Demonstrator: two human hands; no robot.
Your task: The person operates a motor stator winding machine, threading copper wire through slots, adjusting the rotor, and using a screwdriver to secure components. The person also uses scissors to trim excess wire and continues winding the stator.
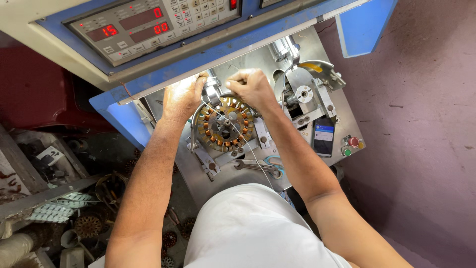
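Head view: both hands point(218, 94) grip wire above the copper-wound stator point(223, 124).

Both bare forearms reach away from the body toward the far side, drawing closer together as they go. The left hand point(182, 97) is knuckles-up with fingers curled downward, wrist straight. The right hand point(253, 87) sits just beside it, close to a fist, fingers pinched together, its wrist bent slightly inward toward the left.
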